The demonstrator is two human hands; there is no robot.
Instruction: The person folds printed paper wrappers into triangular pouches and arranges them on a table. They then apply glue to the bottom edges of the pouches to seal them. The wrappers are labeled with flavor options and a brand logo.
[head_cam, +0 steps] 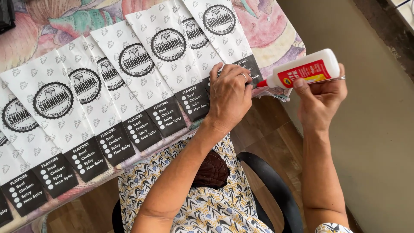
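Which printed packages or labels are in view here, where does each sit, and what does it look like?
Paper bags: overlapping row across the table, white, round black emblem, black bottom band; left hand presses one.
Glue bottle: in right hand, beyond the table's right edge; white, red-yellow label, red nozzle.

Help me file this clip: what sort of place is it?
Probably a home table used for craft work: a floral tablecloth, overlapping printed paper sheets, and a glue bottle in the right hand.
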